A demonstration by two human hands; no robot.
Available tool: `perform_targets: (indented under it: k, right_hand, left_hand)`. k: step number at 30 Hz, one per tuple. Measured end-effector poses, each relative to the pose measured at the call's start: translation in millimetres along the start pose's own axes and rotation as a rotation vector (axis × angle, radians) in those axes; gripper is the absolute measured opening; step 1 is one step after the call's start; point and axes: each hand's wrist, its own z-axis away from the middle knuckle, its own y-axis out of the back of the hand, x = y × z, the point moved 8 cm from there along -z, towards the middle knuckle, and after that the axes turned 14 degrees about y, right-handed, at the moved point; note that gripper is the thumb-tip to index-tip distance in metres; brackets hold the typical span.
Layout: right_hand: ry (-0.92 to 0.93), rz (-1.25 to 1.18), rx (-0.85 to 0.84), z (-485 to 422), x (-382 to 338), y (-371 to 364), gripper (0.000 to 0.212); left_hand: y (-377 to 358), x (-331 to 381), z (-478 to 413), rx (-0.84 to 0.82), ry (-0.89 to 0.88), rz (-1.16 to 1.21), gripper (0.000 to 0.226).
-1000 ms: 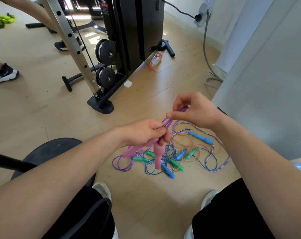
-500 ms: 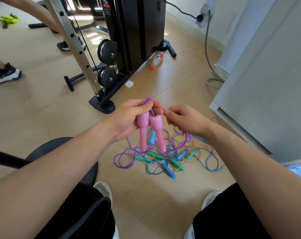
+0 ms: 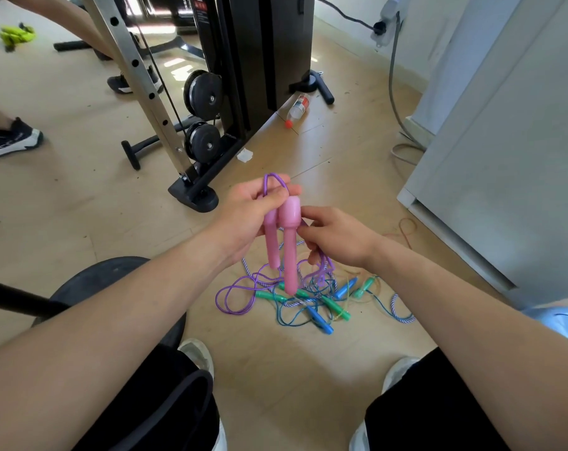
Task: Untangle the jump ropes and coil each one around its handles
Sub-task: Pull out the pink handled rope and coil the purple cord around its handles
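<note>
Left hand [image 3: 253, 213] grips two pink handles [image 3: 289, 252]; right hand [image 3: 339, 237] pinches purple rope [image 3: 323, 266] — tangled ropes [image 3: 321, 301] on floor [image 3: 276, 369] below; weight machine [image 3: 243, 76], bottle [image 3: 297, 107] beyond.

Left hand [image 3: 248, 214] grips both pink handles [image 3: 289, 255]; right hand [image 3: 339, 237] pinches the purple rope [image 3: 324, 270] above the floor tangle [image 3: 320, 302].

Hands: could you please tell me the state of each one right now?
Left hand: closed, holding both pink handles.
Right hand: closed, pinching the purple rope.
</note>
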Motion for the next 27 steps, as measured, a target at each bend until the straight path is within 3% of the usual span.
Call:
perform_targets:
  k: [7,12,19,23,27]
  right_hand:
    - [0.008,0.049,-0.005,3,-3,-6,0.023]
    - [-0.010,0.323,-0.078,6,5,-4,0.024]
    - [-0.007,0.425,-0.047,3,-5,-5,0.031]
    - [-0.059,0.327,0.056,3,-3,2,0.028]
    - [-0.122,0.083,0.029,9,4,-1,0.020]
  left_hand:
    - [-5,1,-2,0.060,-0.026,-0.053,0.011]
    - [-17,-6,0,0.009,0.044,-0.157,0.034]
    - [-15,-4,1,-0.010,0.006,-0.184,0.020]
    - [-2,4,-5,0.044,-0.036,-0.036,0.025]
    - [13,14,-10,0.134,-0.092,0.052,0.022]
